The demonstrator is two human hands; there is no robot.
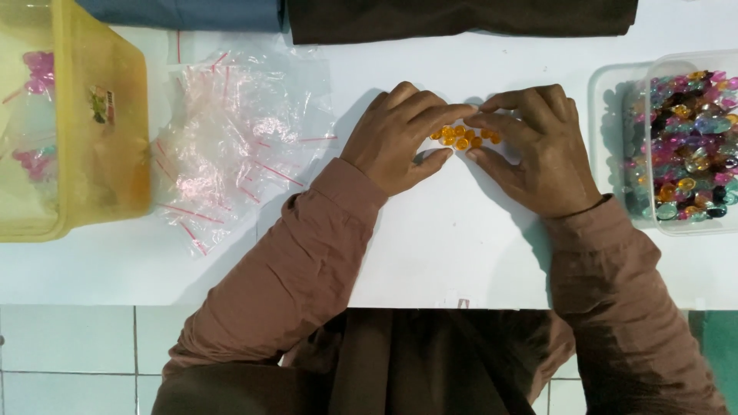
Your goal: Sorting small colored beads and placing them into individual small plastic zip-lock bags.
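2 hands' (400, 138) (534, 150) open grips cupped around orange beads (463, 137) between them on white table (430, 246).

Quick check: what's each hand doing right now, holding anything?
Left hand: open, fingers curved around the orange beads on the white table, holding nothing.
Right hand: open, fingertips at the same beads, holding nothing.

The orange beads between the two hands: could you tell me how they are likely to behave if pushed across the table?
The orange beads look small, rounded and glossy, so they would probably roll or scatter on the smooth white table. Being loose, they likely need the left hand and right hand cupped around them.
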